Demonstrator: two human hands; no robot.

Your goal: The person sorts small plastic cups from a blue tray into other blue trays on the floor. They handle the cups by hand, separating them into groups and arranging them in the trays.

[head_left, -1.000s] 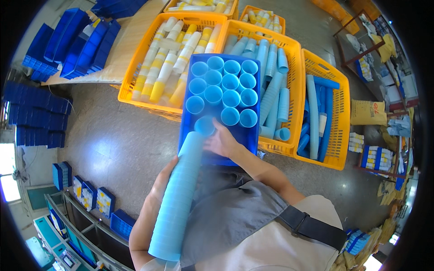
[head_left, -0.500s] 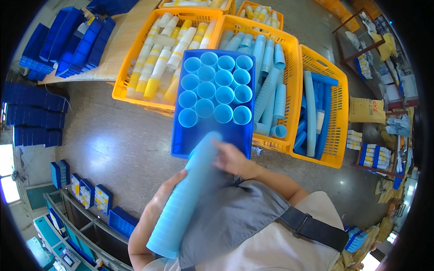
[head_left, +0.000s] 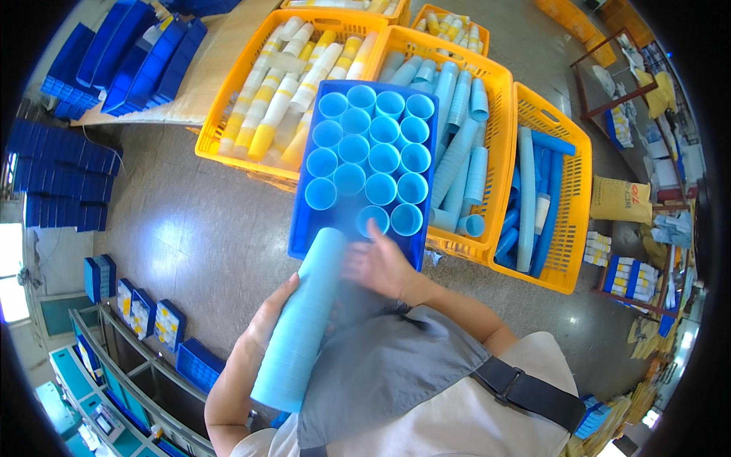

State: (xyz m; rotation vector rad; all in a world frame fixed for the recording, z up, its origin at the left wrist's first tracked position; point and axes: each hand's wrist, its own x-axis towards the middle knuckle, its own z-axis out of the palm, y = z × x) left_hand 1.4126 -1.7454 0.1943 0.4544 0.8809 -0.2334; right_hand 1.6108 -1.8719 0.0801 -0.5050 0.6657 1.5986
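A long stack of light blue cups point(head_left: 301, 320) leans across my lap, cradled by my left hand point(head_left: 268, 318) from below. My right hand point(head_left: 378, 263) sits at the stack's top end, fingers spread, one fingertip touching a light blue cup point(head_left: 372, 220) standing in the blue tray point(head_left: 304, 204). The tray rests in front of me and holds several upright light blue cups in rows. Whether my right hand grips the cup is unclear.
Behind the tray stand orange crates: one with yellow and white cup stacks point(head_left: 283, 84), one with light blue stacks point(head_left: 459, 145), one with blue tubes point(head_left: 537, 194). Dark blue trays point(head_left: 57, 175) are piled at left. Shelving with blue boxes point(head_left: 141, 316) runs lower left.
The tray now shows one more cup in its near row. My right hand moved from the stack's top toward the tray. The cup stack shifted slightly rightward.
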